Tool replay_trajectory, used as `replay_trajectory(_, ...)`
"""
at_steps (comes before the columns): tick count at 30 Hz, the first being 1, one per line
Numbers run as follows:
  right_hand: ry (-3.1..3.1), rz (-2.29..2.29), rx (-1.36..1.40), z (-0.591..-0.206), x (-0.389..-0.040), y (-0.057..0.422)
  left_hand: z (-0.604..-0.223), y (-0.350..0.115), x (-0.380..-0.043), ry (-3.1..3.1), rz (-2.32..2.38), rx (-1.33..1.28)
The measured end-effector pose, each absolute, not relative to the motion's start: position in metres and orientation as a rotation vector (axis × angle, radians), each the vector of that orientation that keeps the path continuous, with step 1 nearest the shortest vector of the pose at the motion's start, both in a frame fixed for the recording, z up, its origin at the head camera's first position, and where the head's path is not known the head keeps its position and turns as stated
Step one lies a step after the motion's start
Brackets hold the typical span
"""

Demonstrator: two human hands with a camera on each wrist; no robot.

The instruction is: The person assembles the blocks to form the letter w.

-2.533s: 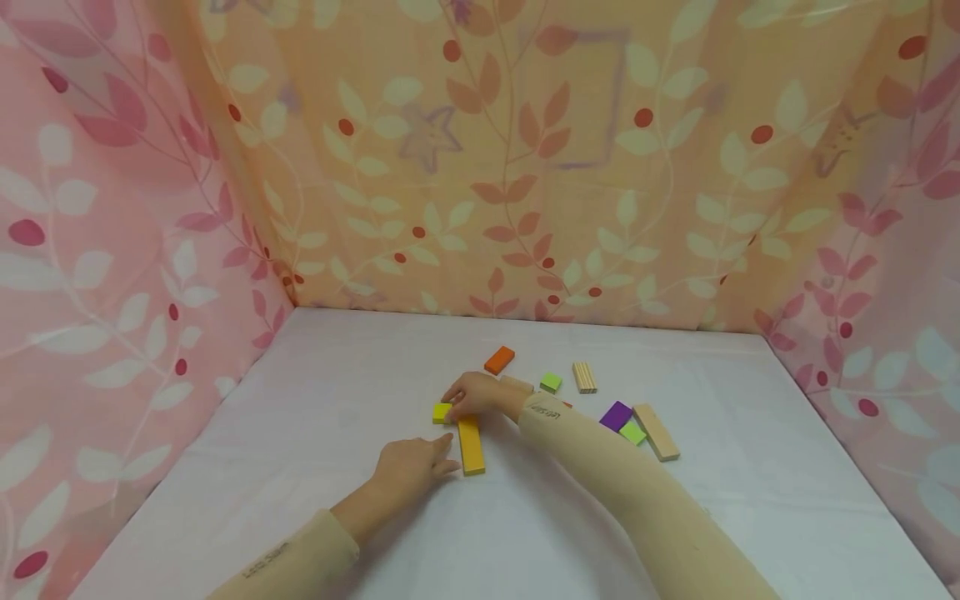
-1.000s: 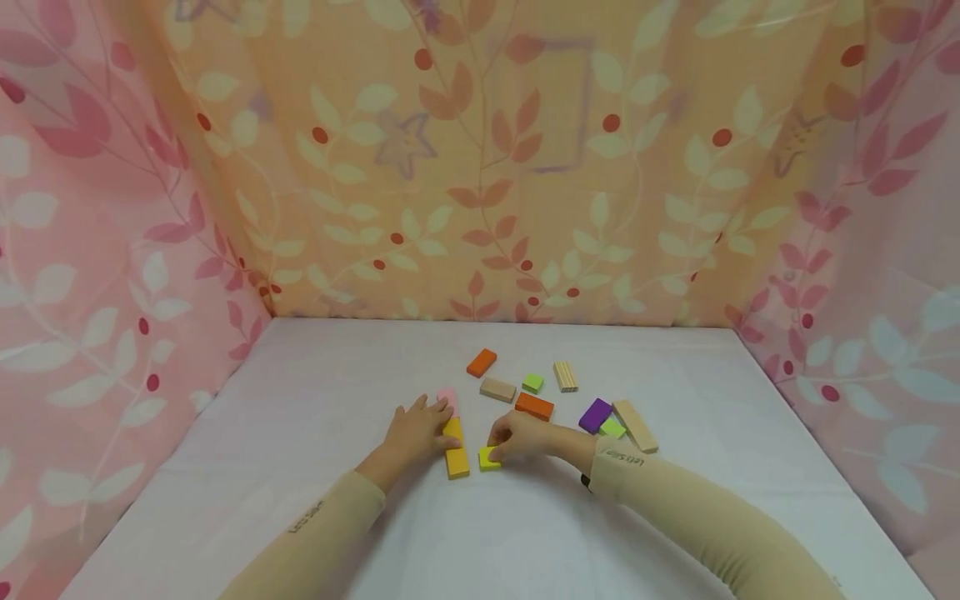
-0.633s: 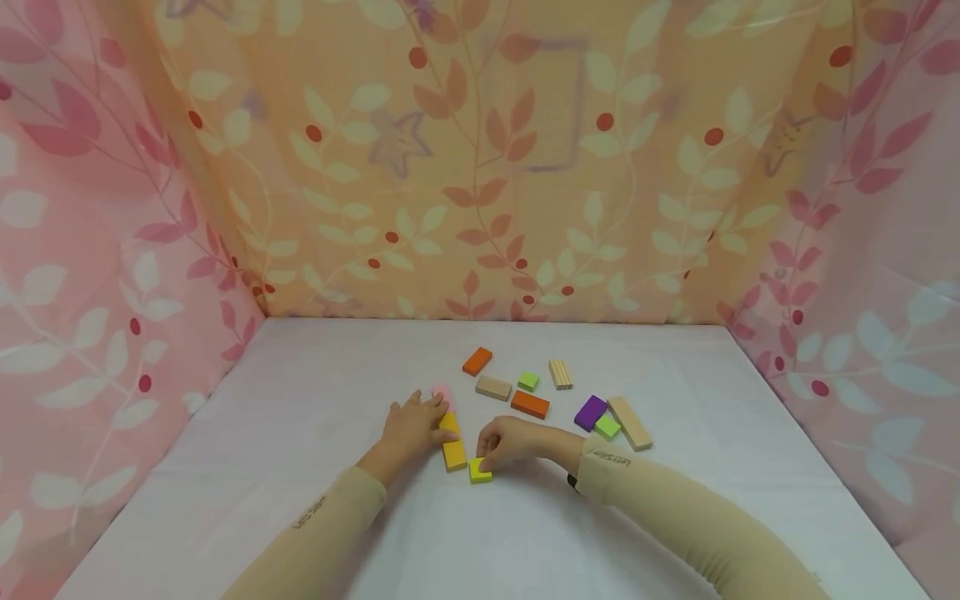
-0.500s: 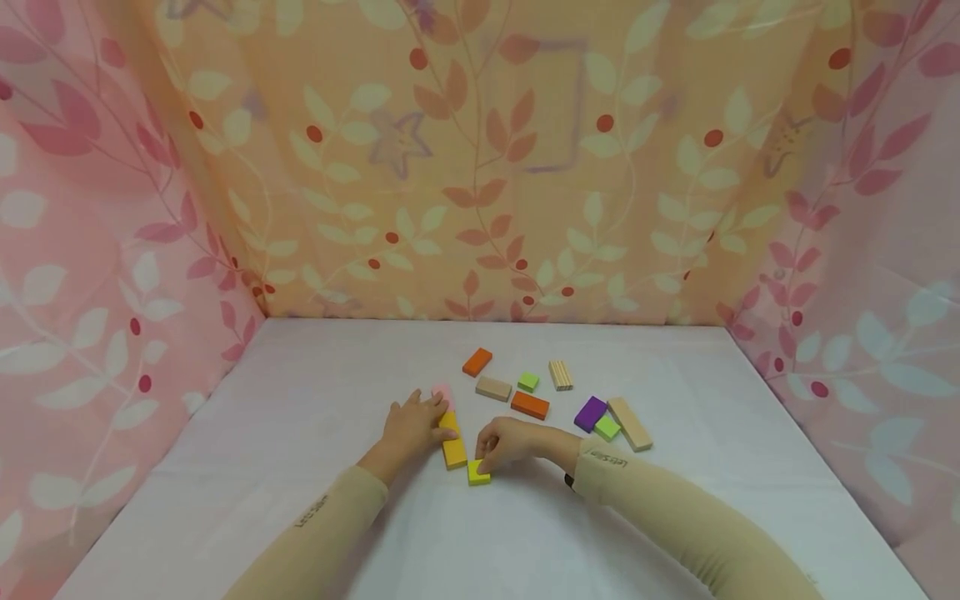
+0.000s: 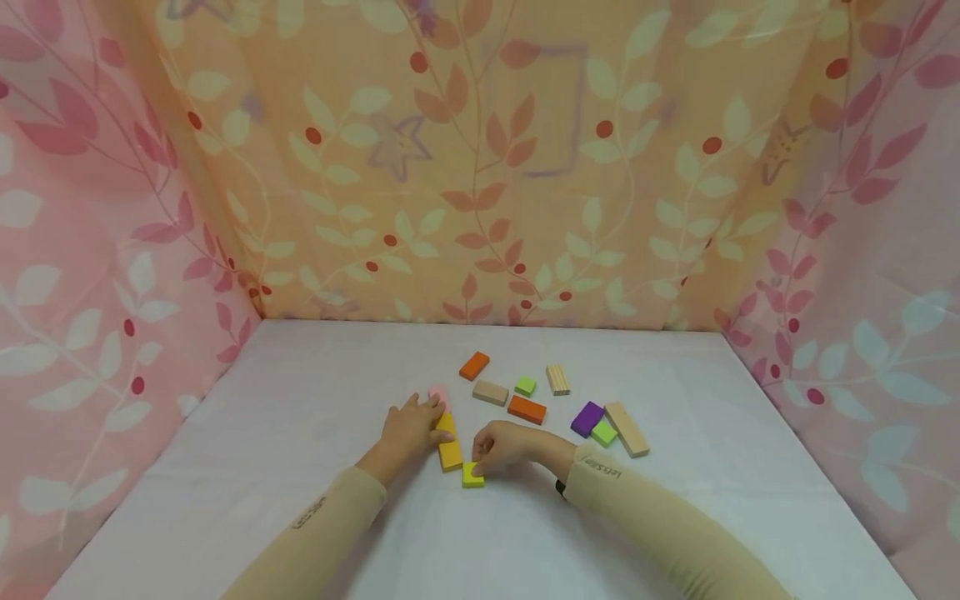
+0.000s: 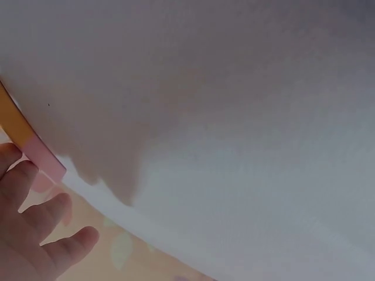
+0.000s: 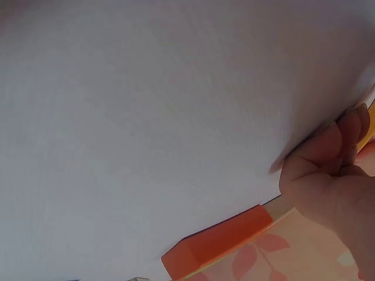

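Note:
In the head view, an orange-yellow long block (image 5: 450, 456) lies end to end with a pink block (image 5: 437, 393) beyond it. My left hand (image 5: 408, 432) rests along their left side, thumb across the orange-yellow block and fingers spread near the pink one. The left wrist view shows the pink block (image 6: 44, 159) by the fingertips of this hand (image 6: 35, 225). At the near right end of the row, a small bright yellow block (image 5: 472, 477) is pinched by my right hand (image 5: 506, 443), its other fingers curled. The right wrist view hides that block behind the hand (image 7: 328, 170).
Beyond my right hand lie two orange blocks (image 5: 527, 409), a tan block (image 5: 491, 392), a green block (image 5: 525, 387) and a striped block (image 5: 557, 379). Farther right sit a purple block (image 5: 587, 418), another green block (image 5: 603, 432) and a long plain block (image 5: 626, 429). Patterned cloth walls surround the white table.
The yellow block has gone from the row's far left to its near right end with my right hand. My left hand has moved forward onto the row; the pink block now shows.

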State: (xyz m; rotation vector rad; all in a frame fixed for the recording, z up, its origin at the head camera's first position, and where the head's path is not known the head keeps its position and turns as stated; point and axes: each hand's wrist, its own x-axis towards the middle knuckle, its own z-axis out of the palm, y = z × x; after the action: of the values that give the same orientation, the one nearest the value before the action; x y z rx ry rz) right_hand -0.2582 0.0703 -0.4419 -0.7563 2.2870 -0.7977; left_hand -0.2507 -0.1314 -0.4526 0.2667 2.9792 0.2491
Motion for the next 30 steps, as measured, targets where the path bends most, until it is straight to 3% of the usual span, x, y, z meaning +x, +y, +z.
replay_trajectory(18, 2.262, -0.788, -0.702, -0.438, -0.263, 0.072, -0.454, -0.129, -0.249, 2.985, 0.250, 0.271)
replay_trajectory(30, 2.326, -1.111, -0.409, -0.442, -0.284, 0.091, -0.450, -0.129, -0.244, 2.974, 0.337, 0.271)
